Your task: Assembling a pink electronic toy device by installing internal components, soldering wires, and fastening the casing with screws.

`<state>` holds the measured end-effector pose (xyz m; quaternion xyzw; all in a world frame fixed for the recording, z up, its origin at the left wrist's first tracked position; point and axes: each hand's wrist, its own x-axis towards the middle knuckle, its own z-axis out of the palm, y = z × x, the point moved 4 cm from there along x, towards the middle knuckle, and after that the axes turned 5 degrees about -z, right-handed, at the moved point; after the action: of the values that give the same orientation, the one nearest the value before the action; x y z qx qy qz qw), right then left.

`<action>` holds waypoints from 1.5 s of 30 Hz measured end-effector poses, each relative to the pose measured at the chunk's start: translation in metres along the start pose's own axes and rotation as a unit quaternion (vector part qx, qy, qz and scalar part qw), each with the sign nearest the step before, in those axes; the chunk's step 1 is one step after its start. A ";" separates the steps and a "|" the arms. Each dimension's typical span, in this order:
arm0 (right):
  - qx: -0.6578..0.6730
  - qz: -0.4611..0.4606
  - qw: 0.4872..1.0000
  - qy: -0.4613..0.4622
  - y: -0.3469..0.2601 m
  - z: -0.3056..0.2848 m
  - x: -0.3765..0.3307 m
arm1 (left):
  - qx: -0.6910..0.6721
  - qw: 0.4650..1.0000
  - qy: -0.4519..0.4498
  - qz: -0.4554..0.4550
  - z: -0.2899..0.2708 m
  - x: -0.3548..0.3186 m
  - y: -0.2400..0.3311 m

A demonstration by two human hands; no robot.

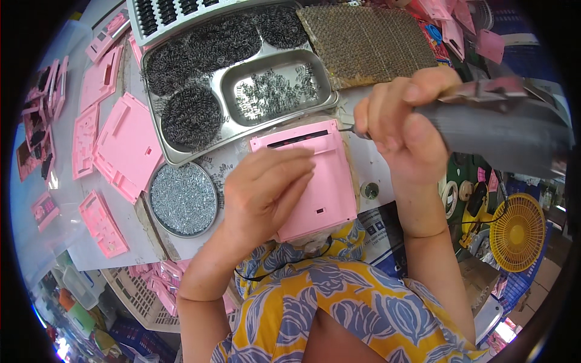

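Observation:
A pink plastic housing panel (324, 193) with a dark slot along its far end lies on the table in front of me. My left hand (260, 184) is over its left part, fingers stretched to the right, slightly blurred; whether the fingertips touch the panel I cannot tell. In my right hand (405, 121) is a grey electric screwdriver (496, 130), lying almost level. Its thin bit points left, close to the panel's far right corner. Left of the panel stands a round dish of small silver screws (183, 199).
A metal compartment tray (227, 112) of black springs (192, 115) stands beyond the panel, beside a brown textured mat (366, 45). More pink panels (130, 148) lie on the left. A small round metal piece (369, 190) sits right of the panel. A yellow fan (517, 233) stands at right.

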<state>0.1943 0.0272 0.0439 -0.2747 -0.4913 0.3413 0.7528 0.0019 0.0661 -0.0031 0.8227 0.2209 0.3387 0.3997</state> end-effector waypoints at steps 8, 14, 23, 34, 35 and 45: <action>-0.042 0.052 0.996 -0.051 -0.041 0.026 0.008 | 0.077 0.977 -0.022 0.195 0.015 0.038 0.015; -0.024 0.052 0.998 -0.041 -0.048 0.027 0.005 | 0.064 0.985 0.002 0.162 0.016 0.030 0.024; -0.004 0.038 0.998 -0.040 -0.053 0.031 0.000 | -0.050 0.992 0.074 0.087 0.020 0.010 0.020; 0.018 0.029 0.998 -0.048 -0.057 0.039 -0.001 | -0.126 0.982 0.105 0.091 0.022 -0.002 0.016; 0.021 0.029 0.998 -0.050 -0.058 0.039 -0.001 | -0.128 0.982 0.107 0.094 0.023 -0.003 0.016; 0.078 0.035 0.994 -0.073 -0.054 0.035 0.005 | -0.233 0.964 0.111 0.060 0.025 -0.006 0.011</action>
<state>0.1768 0.0004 0.1002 -0.2066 -0.5072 0.4236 0.7216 0.0168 0.0432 -0.0077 0.6755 0.1290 0.4937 0.5322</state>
